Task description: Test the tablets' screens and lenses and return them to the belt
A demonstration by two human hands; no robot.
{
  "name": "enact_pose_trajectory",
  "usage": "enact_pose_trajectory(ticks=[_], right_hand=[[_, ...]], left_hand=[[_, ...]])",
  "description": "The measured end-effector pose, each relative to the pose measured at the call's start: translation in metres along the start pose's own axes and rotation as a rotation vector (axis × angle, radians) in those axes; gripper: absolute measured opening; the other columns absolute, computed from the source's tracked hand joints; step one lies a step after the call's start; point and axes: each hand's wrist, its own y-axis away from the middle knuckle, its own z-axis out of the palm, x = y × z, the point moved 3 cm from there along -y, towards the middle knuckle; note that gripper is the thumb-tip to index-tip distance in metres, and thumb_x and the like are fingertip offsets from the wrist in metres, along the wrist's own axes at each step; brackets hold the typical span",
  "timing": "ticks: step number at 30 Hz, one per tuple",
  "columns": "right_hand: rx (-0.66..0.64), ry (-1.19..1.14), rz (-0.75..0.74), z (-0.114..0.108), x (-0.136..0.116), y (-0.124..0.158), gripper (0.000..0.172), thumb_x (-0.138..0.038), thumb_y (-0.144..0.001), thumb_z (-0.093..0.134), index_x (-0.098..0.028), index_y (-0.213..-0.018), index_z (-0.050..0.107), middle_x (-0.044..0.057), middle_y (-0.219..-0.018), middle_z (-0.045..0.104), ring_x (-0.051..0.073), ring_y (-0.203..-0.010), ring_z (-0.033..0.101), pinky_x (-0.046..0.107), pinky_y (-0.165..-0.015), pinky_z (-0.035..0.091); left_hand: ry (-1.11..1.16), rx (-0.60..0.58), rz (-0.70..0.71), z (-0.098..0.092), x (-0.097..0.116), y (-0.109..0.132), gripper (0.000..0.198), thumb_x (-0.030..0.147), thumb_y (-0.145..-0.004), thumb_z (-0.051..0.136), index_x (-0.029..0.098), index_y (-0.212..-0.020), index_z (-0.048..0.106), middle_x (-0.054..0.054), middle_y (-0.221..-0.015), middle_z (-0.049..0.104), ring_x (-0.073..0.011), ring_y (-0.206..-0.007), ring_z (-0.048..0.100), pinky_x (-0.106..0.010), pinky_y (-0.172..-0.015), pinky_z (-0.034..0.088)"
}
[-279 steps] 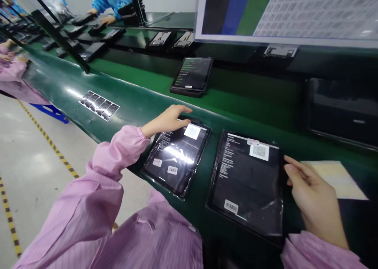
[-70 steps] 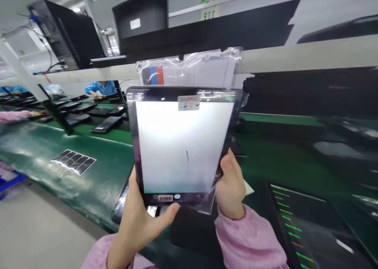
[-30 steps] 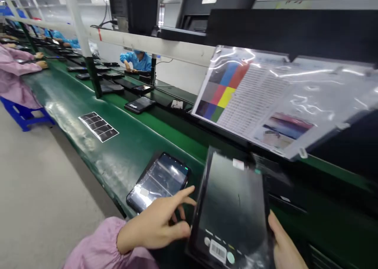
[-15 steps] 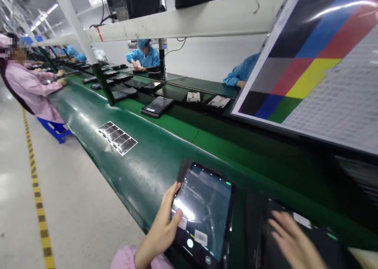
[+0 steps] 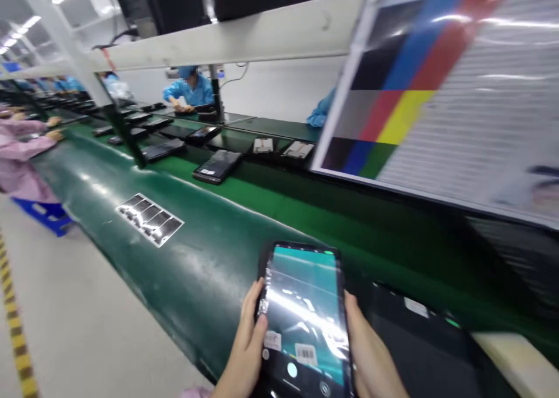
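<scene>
While a second dark tablet (image 5: 419,351) lies beside it on the green worktop (image 5: 196,235), the left hand (image 5: 244,351) and right hand (image 5: 371,357) each grip an edge of the film-wrapped black tablet with lit teal screen (image 5: 305,322).

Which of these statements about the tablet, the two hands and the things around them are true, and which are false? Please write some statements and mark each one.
1. Both hands grip one tablet: the left hand at its left edge, the right hand at its right edge. True.
2. The tablet's screen is dark and switched off. False: it is lit, with a teal band near its top and glare across it.
3. A barcode sticker sits on the lower part of the tablet. True.
4. The colour chart lies flat on the green belt. False: it hangs tilted above the belt, at the upper right.
5. A second dark tablet lies to the right of the held one. True.
</scene>
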Motion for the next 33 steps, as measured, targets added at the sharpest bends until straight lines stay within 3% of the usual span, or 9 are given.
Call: enact_pose_trajectory(ticks=[2,5,8,11,13,17,22,28,33], right_hand=[[0.001,-0.099,-0.004,0.009,0.002,0.007,0.064,-0.073,-0.087,0.067,-0.019,-0.120,0.075,0.013,-0.130,0.073,0.035,-0.121,0.070,0.047,-0.099,0.061],[-0.013,-0.147,-0.215,0.009,-0.020,0.017,0.053,-0.066,-0.092,0.065,-0.022,-0.120,0.076,0.009,-0.127,0.075,0.031,-0.119,0.070,0.044,-0.106,0.057],[-0.023,-0.171,-0.467,-0.008,-0.062,0.032,0.048,-0.061,-0.100,0.058,-0.025,-0.129,0.074,0.007,-0.130,0.073,0.027,-0.125,0.067,0.041,-0.113,0.051],[-0.043,-0.258,-0.660,-0.032,-0.098,0.046,0.045,-0.058,-0.104,0.055,-0.029,-0.133,0.072,0.006,-0.131,0.073,0.026,-0.124,0.068,0.040,-0.110,0.053],[-0.028,-0.343,-0.733,-0.048,-0.111,0.052,0.044,-0.058,-0.104,0.055,-0.029,-0.133,0.072,0.006,-0.131,0.073,0.026,-0.122,0.068,0.040,-0.106,0.057],[-0.004,-0.515,-0.753,-0.068,-0.117,0.054,0.041,-0.056,-0.101,0.060,-0.031,-0.131,0.072,0.005,-0.127,0.074,0.030,-0.123,0.068,0.043,-0.100,0.061],[-0.078,-0.636,-0.789,-0.072,-0.124,0.057,0.031,-0.049,-0.101,0.064,-0.034,-0.126,0.073,0.002,-0.125,0.074,0.029,-0.122,0.069,0.043,-0.099,0.062],[-0.166,-0.612,-0.835,-0.071,-0.132,0.062,0.030,-0.048,-0.103,0.060,-0.035,-0.127,0.073,0.000,-0.122,0.075,0.029,-0.120,0.069,0.041,-0.095,0.063],[-0.172,-0.624,-0.859,-0.072,-0.134,0.065,0.030,-0.046,-0.104,0.058,-0.030,-0.125,0.072,0.004,-0.114,0.076,0.028,-0.114,0.071,0.044,-0.094,0.065]], left_hand=[[0.004,-0.003,0.052,-0.002,0.003,0.000,0.063,0.056,-0.106,0.035,0.024,-0.160,0.040,-0.012,-0.169,0.037,-0.0306,-0.159,0.032,-0.056,-0.131,0.025],[0.042,0.020,0.170,-0.001,0.021,0.004,0.068,0.055,-0.104,0.039,0.023,-0.164,0.030,-0.016,-0.171,0.033,-0.0352,-0.158,0.032,-0.060,-0.129,0.027],[0.009,0.033,0.246,0.005,0.055,0.015,0.078,0.053,-0.099,0.053,0.029,-0.166,0.021,-0.012,-0.172,0.030,-0.0375,-0.157,0.035,-0.059,-0.128,0.031],[-0.133,0.114,0.414,0.014,0.099,0.029,0.104,0.045,-0.085,0.076,0.031,-0.168,0.014,-0.009,-0.170,0.033,-0.0405,-0.155,0.037,-0.060,-0.129,0.029],[-0.207,0.162,0.578,0.023,0.128,0.038,0.120,0.039,-0.075,0.084,0.032,-0.168,0.008,-0.008,-0.171,0.028,-0.0412,-0.157,0.032,-0.058,-0.131,0.025],[-0.336,0.177,0.801,0.042,0.165,0.048,0.127,0.032,-0.070,0.088,0.031,-0.168,0.007,-0.010,-0.169,0.027,-0.0388,-0.160,0.023,-0.055,-0.131,0.023],[-0.444,0.279,0.812,0.051,0.177,0.055,0.125,0.035,-0.073,0.088,0.026,-0.168,0.007,-0.015,-0.167,0.029,-0.0386,-0.160,0.024,-0.053,-0.129,0.031],[-0.438,0.326,0.893,0.049,0.175,0.058,0.118,0.034,-0.076,0.086,0.028,-0.167,0.011,-0.013,-0.167,0.029,-0.0362,-0.161,0.022,-0.050,-0.128,0.034],[-0.447,0.256,0.916,0.047,0.176,0.059,0.126,0.047,-0.071,0.086,0.028,-0.168,0.008,-0.013,-0.167,0.029,-0.0383,-0.158,0.029,-0.053,-0.126,0.036]])
